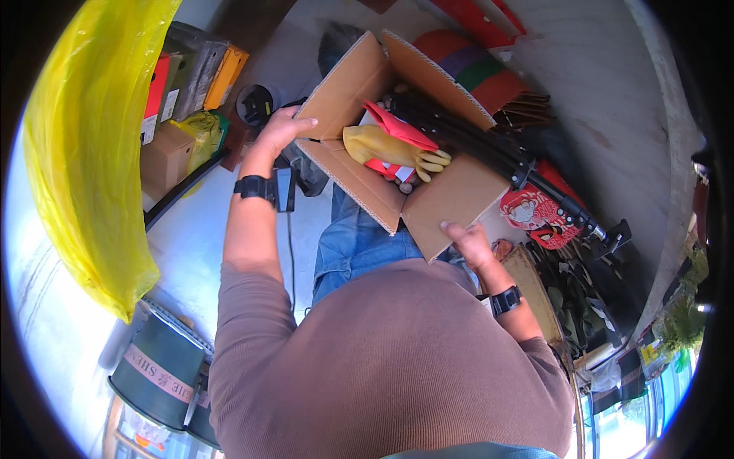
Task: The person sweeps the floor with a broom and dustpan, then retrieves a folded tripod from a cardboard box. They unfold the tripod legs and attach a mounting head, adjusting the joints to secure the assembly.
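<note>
"Floor, walls: what was the room like?"

"Floor (195, 252) showed pale and bright past the left arm. Yellow plastic (99, 153) hung between nine and ten o'clock, cartons (167, 157) stood at ten, and a striped mat (478, 73) lay at one."

"Any writing?"

"Dark lettering on the pale band (158, 372) of a green bucket (157, 336) at eight o'clock. The cartons carried white labels, too small to read. A red item (535, 218) at three had white printing."

"And the hands?"

"Both grasped the open box (455, 197), at one o'clock. The left hand (281, 130) gripped its far-left flap, thumb inside; the right hand (470, 245) pinched the near flap, thumb on top."

"So where was the box from each?"

"Towards three o'clock from the left, eleven from the right. Inside, between them, lay a yellow glove (382, 145) against something red (401, 126)."
</note>
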### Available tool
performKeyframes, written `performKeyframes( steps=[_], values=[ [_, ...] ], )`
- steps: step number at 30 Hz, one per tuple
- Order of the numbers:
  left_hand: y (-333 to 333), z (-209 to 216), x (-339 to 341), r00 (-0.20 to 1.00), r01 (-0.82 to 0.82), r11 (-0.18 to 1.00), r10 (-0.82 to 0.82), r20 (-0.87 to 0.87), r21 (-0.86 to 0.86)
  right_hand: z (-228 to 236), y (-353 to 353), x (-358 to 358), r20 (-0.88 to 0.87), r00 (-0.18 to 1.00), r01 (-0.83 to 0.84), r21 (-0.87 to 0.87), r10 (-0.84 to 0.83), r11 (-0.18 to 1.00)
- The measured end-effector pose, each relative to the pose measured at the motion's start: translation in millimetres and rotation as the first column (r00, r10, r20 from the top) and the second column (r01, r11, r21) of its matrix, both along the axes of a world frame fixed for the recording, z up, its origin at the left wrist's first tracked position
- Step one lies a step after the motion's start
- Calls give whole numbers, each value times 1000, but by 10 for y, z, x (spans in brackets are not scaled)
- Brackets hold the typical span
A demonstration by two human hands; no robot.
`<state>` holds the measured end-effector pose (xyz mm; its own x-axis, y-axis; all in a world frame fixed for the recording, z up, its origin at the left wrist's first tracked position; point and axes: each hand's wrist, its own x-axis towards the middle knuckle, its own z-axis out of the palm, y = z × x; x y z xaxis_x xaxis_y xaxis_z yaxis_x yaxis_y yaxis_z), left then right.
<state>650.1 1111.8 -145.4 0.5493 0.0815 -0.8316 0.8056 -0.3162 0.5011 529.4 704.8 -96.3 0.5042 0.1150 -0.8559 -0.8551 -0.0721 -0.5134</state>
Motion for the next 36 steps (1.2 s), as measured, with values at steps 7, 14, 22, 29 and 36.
performKeyframes(
  steps=[7,14,22,29,36],
  values=[
    [-273,445,-179,689,591,653,-714,123,474,1,-223,91,-176,977,-127,-35,118,991],
    [-515,741,-539,693,514,658,-697,187,550,-43,-398,145,-145,973,-190,-41,182,981],
    [-484,790,-889,707,464,668,-675,212,582,25,-474,256,-32,948,-318,-42,316,947],
    [-516,972,-988,762,379,704,-606,228,601,39,-522,331,-7,935,-356,-5,356,935],
    [-522,946,-951,748,391,666,-632,202,636,78,-429,344,-25,938,-345,-15,345,938]
  ],
)
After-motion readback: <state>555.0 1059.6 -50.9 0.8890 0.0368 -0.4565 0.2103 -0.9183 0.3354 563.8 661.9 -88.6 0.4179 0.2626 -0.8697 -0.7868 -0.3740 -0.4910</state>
